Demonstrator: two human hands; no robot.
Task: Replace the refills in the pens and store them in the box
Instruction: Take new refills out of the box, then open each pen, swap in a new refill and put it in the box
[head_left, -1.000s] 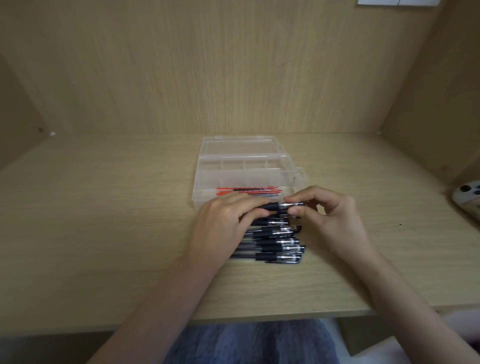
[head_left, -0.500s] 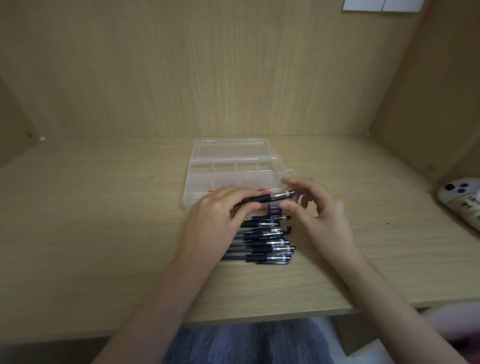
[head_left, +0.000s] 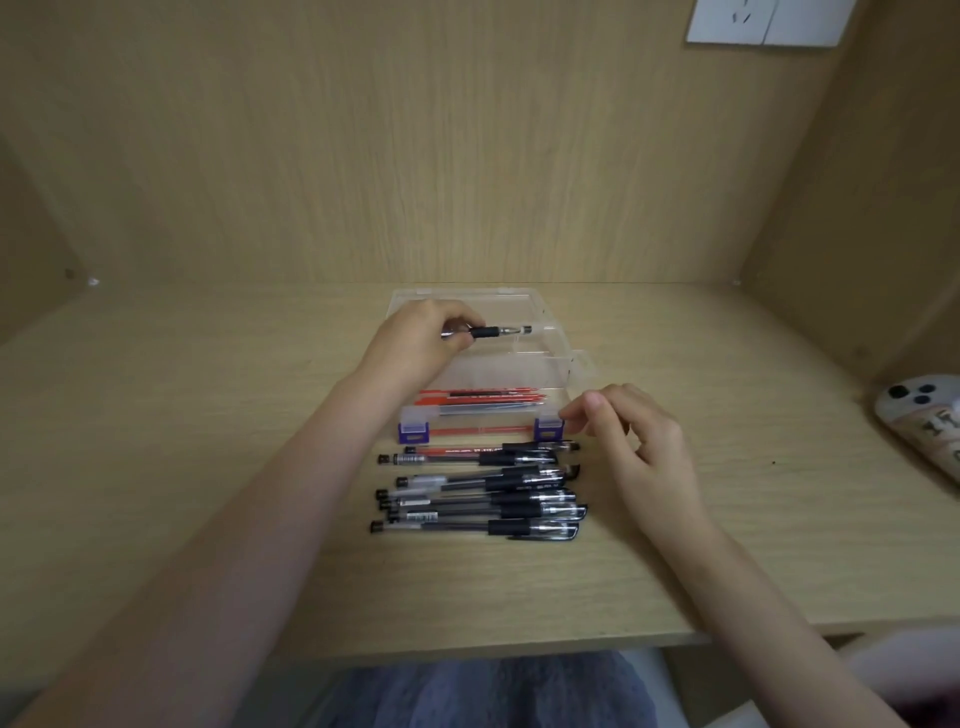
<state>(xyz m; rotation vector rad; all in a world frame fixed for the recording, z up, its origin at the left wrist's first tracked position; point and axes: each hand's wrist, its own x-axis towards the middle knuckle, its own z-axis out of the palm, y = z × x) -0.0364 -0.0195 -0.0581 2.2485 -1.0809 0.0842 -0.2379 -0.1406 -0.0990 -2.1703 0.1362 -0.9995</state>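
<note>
A clear plastic box (head_left: 558, 364) lies open at the back middle of the desk. Red refills (head_left: 483, 399) lie in its near compartment. My left hand (head_left: 423, 338) is over the box's far part, shut on a black pen (head_left: 500, 331) held level, tip to the right. A clear refill case with purple ends (head_left: 548, 429) sits in front of the box. My right hand (head_left: 631, 441) hovers at that case's right end, fingers loosely curled; whether it holds anything small is unclear. Several black pens (head_left: 478, 493) lie in a row on the desk nearer me.
The wooden desk (head_left: 208, 467) is walled at the back and both sides. A phone in a patterned case (head_left: 930, 421) lies at the right edge. A white wall socket (head_left: 763, 21) is at the upper right. The desk's front edge runs just below the pens.
My left hand has lifted the pen away from the pile and carried it back over the box. My right hand let go of the pen and dropped toward the refill case.
</note>
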